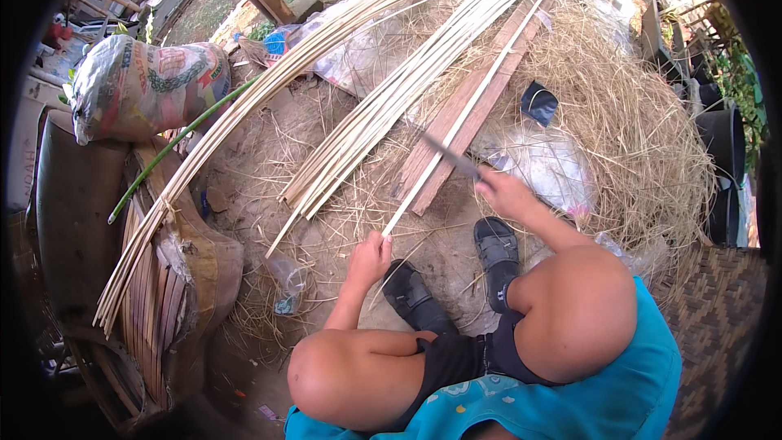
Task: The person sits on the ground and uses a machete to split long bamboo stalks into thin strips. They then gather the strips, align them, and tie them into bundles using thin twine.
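Note:
My left hand [371, 257] is closed round the near end of a long pale bamboo strip [450, 144]. The strip runs away from me along a reddish-brown wooden board [507, 55] lying on the ground. In my right hand [503, 193] is a knife [453, 156], its blade pointing left across the strip and the board. Whether the blade touches the strip, I cannot tell. Left of the board lies a loose bundle of pale bamboo strips [366, 118]. Another, longer bundle of strips [236, 116], tied near its lower end, slants across farther left.
A heap of thin bamboo shavings [631, 106] covers the right side. At left, a stuffed sack [155, 85] sits beside a green stick [183, 132] and a carved wooden block [208, 257]. My sandalled feet are near the board. A woven mat [717, 326] lies at lower right.

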A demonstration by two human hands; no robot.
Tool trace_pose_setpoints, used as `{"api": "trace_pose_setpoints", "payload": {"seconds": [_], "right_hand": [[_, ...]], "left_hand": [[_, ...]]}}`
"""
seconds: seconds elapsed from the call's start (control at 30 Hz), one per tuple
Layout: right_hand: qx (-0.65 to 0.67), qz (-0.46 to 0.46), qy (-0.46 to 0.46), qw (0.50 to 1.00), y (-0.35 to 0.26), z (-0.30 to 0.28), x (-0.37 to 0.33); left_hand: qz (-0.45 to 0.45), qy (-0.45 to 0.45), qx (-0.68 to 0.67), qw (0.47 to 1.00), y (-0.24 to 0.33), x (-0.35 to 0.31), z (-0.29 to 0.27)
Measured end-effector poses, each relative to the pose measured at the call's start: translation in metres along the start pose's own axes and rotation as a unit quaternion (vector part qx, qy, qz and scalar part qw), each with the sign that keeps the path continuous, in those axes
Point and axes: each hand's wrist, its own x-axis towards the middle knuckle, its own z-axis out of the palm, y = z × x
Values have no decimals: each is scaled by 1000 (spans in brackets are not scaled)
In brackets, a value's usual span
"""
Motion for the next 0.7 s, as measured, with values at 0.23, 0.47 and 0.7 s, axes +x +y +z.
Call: {"api": "trace_pose_setpoints", "payload": {"seconds": [0.23, 0.47, 0.7], "right_hand": [[-144, 223, 56, 962, 131, -61, 56], [-30, 63, -69, 995, 3, -7, 28], [-19, 67, -98, 993, -5, -10, 18]], "left_hand": [[-10, -27, 141, 990, -11, -16, -3], [-84, -64, -50, 993, 1, 1, 2], [-83, -64, -51, 993, 1, -7, 4]]}}
